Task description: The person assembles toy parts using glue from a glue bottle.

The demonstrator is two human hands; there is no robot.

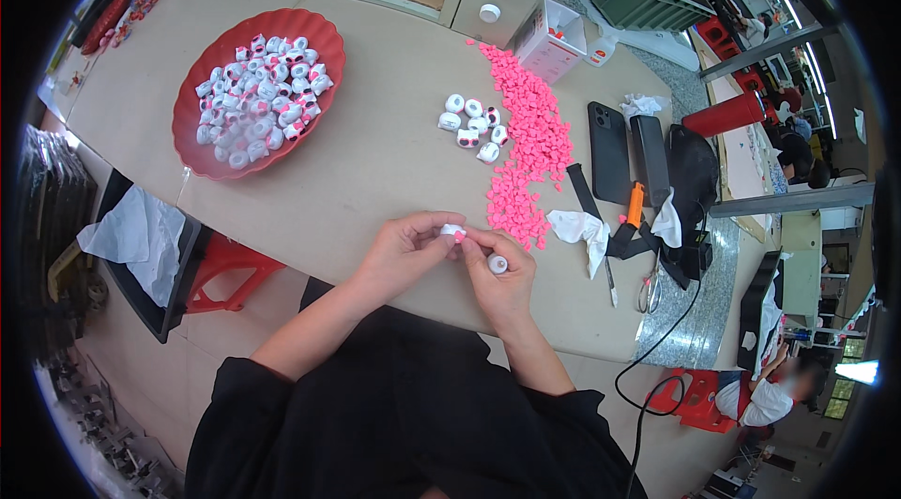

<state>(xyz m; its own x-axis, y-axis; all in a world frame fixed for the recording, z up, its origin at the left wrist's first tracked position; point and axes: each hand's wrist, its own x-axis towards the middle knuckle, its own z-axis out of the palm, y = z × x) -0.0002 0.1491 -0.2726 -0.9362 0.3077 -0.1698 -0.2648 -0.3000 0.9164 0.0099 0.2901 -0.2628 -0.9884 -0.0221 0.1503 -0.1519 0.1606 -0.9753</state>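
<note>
White-red carton [549, 39] beside dark-screened phone [609, 152].

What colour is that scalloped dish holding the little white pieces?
Red; the scalloped dish shows clearly in the head view.

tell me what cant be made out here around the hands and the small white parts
Head view only:
- White part: mostly covered by left hand and right hand fingers; shape unclear.
- Second white piece in the right hand: too small for detail.
- Pink pieces: too small to tell shape.
</note>
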